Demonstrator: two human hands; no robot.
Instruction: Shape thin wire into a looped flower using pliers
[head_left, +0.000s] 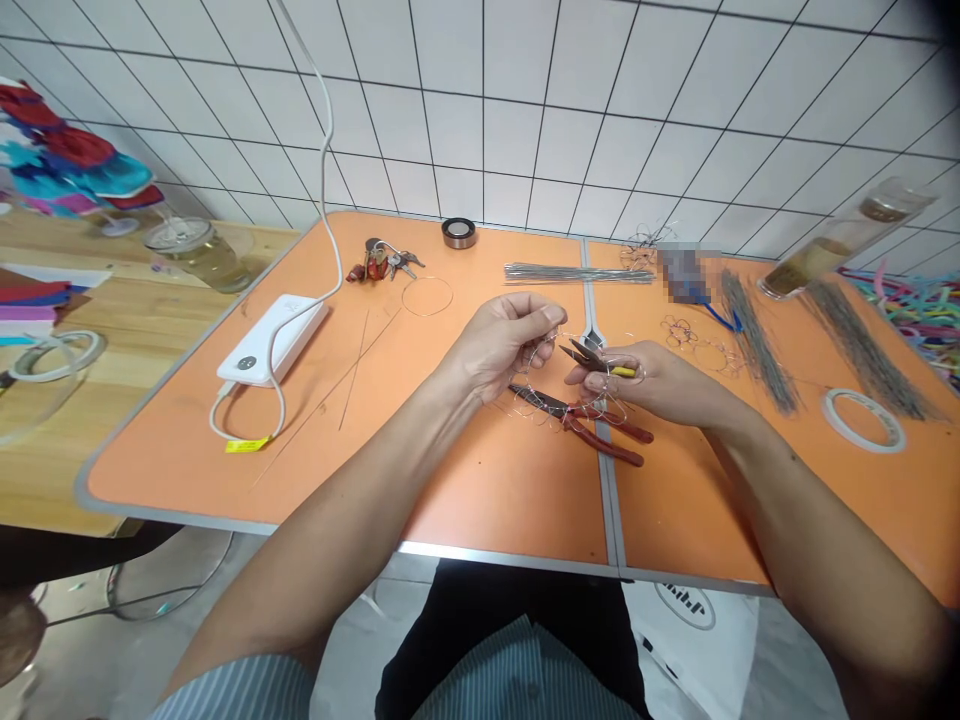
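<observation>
Thin silvery wire bent into a chain of small loops (551, 418) hangs between my hands above the orange table. My left hand (510, 340) pinches one end of this wire between thumb and fingertips. Small pliers with dark jaws and a yellow handle (583, 355) are held in my right hand (637, 378), their tips pointing left toward the left fingertips. Some of the wire also passes by the right fingers. Below both hands lie larger pliers with red handles (607, 440), partly behind the wire loops.
Bundles of cut wire (757, 340) lie to the right near a white tape roll (865, 420) and a lidded glass tube (814, 260). A white power strip (270, 340), keys (382, 262) and black tape (459, 233) sit left and back. A seam (609, 500) crosses the table.
</observation>
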